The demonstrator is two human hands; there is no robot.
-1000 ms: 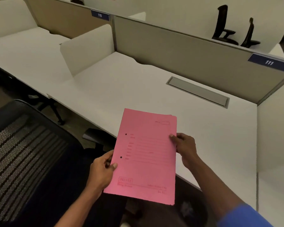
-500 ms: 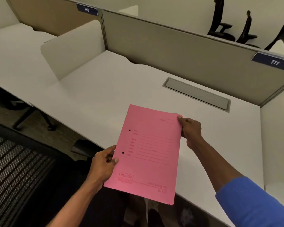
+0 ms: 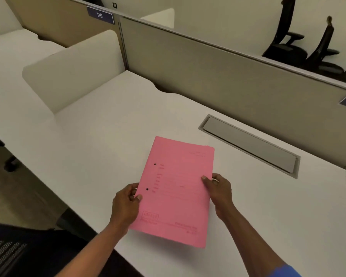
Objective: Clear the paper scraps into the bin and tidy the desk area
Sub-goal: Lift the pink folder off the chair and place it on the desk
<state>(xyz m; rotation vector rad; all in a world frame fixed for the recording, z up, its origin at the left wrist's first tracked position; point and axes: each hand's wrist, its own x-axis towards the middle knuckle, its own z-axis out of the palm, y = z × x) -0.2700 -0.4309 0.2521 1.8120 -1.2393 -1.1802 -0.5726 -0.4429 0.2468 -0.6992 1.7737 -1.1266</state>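
Head camera view: a pink folder [image 3: 176, 190] is held over the white desk [image 3: 100, 136], near its front edge. The left hand [image 3: 125, 206] pinches its left edge; the right hand [image 3: 220, 193] grips its right edge, thumb on top.

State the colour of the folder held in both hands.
Pink, with faint printed lines; the folder shows best in the head view.
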